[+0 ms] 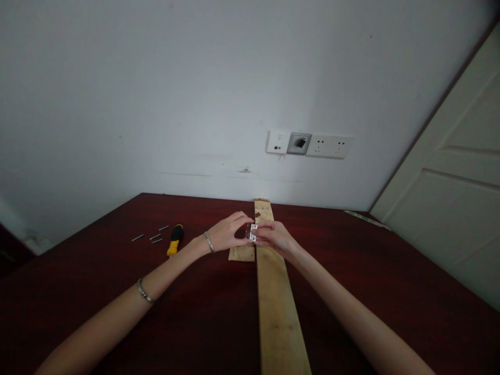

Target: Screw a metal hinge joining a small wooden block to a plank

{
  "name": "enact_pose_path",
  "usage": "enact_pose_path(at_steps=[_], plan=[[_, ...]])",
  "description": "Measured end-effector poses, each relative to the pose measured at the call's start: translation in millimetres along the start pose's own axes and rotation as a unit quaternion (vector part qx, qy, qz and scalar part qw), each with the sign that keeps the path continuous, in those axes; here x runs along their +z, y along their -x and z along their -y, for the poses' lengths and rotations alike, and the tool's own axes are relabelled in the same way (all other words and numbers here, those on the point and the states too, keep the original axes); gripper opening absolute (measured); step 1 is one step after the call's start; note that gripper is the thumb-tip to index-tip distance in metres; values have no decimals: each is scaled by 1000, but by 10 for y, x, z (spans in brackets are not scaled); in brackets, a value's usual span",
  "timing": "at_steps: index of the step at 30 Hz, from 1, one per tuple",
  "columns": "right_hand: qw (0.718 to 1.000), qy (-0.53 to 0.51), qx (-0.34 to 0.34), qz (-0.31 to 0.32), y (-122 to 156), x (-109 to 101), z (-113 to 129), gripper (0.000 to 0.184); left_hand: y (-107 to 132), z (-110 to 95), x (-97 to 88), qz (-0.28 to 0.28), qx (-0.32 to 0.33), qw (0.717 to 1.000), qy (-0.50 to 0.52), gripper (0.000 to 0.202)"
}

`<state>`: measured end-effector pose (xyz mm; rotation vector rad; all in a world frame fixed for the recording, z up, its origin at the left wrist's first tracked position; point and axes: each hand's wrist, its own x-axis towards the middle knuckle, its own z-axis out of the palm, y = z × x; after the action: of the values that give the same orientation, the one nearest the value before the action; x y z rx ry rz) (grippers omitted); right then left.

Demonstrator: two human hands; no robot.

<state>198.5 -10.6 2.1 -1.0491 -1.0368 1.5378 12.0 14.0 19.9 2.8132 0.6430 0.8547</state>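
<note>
Nearest the camera, a long wooden plank (279,307) lies on the dark red table (371,281) and runs away between the two forearms towards the wall. The hands meet partway along it. The left hand (228,233) curls in from the left and the right hand (275,237) rests on the plank's top face, and both pinch a small silver hinge (252,233) between their fingertips. The fingers are drawn close around the hinge, so only part of its metal shows. The hinge sits at the plank's left edge, just where a shorter piece of wood (241,253) butts against the plank under the left hand. The left arm wears a thin bracelet (209,241) at the wrist and a second bangle (144,291) further down the forearm. Left of the left hand, close by, lies a screwdriver (175,239) with a yellow and black handle. A few loose screws (155,235) are scattered just beyond it, too small to make out in detail. Above the hands, a row of wall sockets (308,144) is set into the white wall. A pale panelled door (449,198) stands well off to the right of the right hand.
</note>
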Motion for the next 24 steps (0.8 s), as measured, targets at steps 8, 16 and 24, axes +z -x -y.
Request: enact_pose_path(at_steps=[8, 16, 24], plan=[[1000, 17, -5, -4, -10, 0, 8, 24, 71, 73, 2, 15, -42, 998, -32, 43], [996, 80, -25, -11, -42, -21, -35, 19, 77, 88, 43, -9, -37, 999, -7, 40], [999, 53, -11, -1, -25, 15, -41, 17, 93, 143, 100, -24, -34, 999, 2, 41]])
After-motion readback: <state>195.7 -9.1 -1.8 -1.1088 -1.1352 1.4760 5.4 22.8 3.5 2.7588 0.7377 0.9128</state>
